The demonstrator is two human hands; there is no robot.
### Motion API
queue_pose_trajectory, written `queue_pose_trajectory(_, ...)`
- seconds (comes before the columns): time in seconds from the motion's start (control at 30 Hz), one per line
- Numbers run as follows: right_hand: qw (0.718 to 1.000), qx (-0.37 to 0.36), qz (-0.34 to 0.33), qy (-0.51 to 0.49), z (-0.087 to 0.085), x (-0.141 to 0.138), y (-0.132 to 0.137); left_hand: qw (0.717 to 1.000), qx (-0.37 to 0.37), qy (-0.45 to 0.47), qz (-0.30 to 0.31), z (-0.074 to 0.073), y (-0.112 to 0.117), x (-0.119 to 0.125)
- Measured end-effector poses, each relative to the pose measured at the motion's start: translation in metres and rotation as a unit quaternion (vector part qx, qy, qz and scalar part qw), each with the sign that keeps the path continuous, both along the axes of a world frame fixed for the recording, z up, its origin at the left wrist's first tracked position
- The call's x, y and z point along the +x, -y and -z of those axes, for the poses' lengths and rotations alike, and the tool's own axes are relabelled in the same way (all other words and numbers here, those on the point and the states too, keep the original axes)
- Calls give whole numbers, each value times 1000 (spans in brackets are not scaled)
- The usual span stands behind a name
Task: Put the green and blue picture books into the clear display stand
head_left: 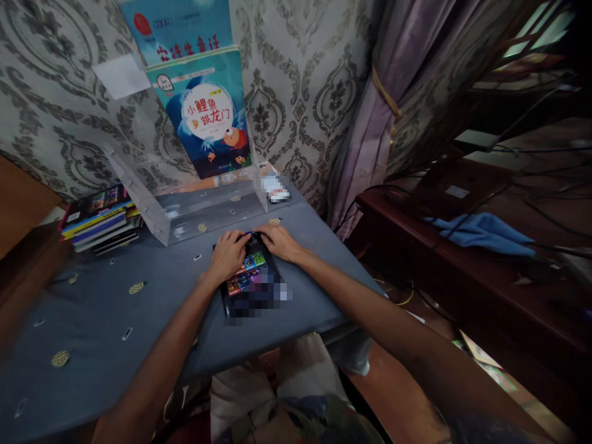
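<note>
A black book (252, 262) with rows of small colourful pictures on its cover lies flat on the table in front of me; its lower part is blurred. My left hand (229, 254) rests over the book's upper left corner, fingers bent and closed on it. At the upper right corner, my right hand (279, 242) grips the top edge, its thumb close to the left one. Some fingertips are hidden at the far edge of the book.
A clear acrylic stand (222, 216) is behind the hands, with a blue picture book (217, 139) upright at its back. Stacked books (108, 225) sit left, on the grey tablecloth (152, 308). A partly blurred white object (276, 187) lies beside the stand. Right: curtain (356, 135), blue cloth (483, 233).
</note>
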State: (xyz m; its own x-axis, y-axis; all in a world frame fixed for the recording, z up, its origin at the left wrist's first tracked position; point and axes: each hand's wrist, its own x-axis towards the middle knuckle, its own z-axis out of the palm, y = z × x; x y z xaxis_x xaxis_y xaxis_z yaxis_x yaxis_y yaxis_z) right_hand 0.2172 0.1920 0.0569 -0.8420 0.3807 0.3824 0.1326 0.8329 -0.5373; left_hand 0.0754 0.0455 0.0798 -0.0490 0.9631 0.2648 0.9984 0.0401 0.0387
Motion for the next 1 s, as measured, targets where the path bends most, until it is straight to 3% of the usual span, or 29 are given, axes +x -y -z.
queue_pose_trajectory(0.6,1000,-27,12,-6,-7,2,3,999,-23,-5,23,-4,1,2)
queue_pose_trajectory(1.0,1000,-13,24,-2,-7,1,2,990,-42,29,130,-6,15,18)
